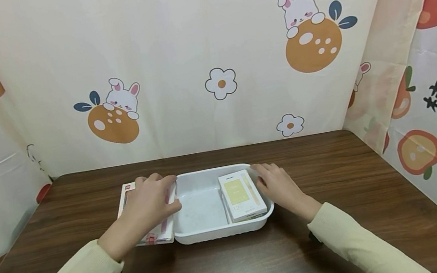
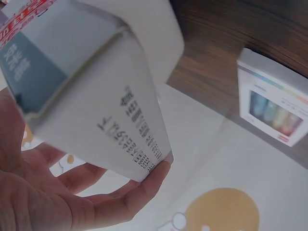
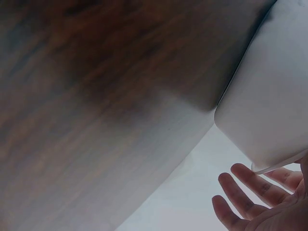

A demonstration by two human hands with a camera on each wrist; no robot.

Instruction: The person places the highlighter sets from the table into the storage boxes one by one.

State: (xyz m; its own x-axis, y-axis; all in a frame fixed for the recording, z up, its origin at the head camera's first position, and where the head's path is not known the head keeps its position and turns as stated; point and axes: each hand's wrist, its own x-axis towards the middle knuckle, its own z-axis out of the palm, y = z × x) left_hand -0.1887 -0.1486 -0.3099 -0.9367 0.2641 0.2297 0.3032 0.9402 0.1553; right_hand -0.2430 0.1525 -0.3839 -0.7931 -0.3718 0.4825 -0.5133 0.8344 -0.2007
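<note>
In the head view, my left hand [image 1: 149,205] is at the left side of a white plastic tray [image 1: 207,235]. Its fingers grip a white box printed with highlighter-pen characters [image 2: 106,115], red print showing at one end. The right hand [image 1: 282,188] lies at the tray's right rim, touching its far corner. In the right wrist view its fingers [image 3: 240,199] are extended and spread beside the tray's outer wall [image 3: 269,106]; the thumb is hidden there. Inside the tray's right side sits a white box with a yellow-green panel [image 1: 237,191].
Another white box with a window onto coloured pens [image 2: 274,110] stands on the dark wooden table [image 1: 233,270], left of the tray and partly covered by my left hand in the head view. A patterned curtain [image 1: 169,57] hangs behind the table's far edge.
</note>
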